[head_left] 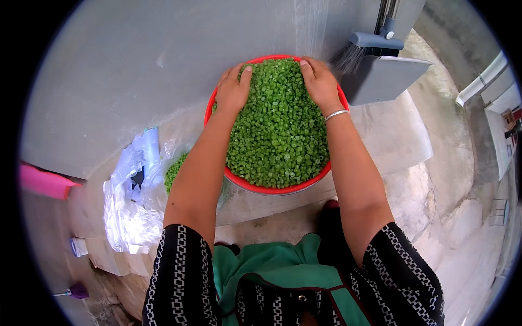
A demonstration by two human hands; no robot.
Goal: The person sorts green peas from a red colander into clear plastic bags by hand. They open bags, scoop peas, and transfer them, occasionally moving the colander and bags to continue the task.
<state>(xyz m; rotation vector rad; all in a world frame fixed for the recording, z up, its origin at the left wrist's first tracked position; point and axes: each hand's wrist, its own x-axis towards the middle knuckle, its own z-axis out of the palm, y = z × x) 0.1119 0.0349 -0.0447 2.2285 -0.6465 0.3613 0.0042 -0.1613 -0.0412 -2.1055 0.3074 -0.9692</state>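
Note:
A round red-rimmed basin [252,186] holds a heap of small chopped green vegetable pieces [277,130], some ring-shaped like cut beans. My left hand [234,89] grips the far left part of the rim, thumb on the inner side over the green pieces, other fingers bent over the edge. On the far right my right hand [319,81] holds the rim the same way, with a silver bangle on its wrist. The fingertips beyond the rim are partly hidden. Both arms are stretched forward around the basin.
Crumpled clear plastic bags [130,217] lie left of the basin, beside more chopped green pieces [174,173] partly hidden by my left forearm. A grey wall [152,65] rises behind. A broom [375,41] and grey dustpan [386,81] stand at the far right. The basin sits on a pale ledge [402,130].

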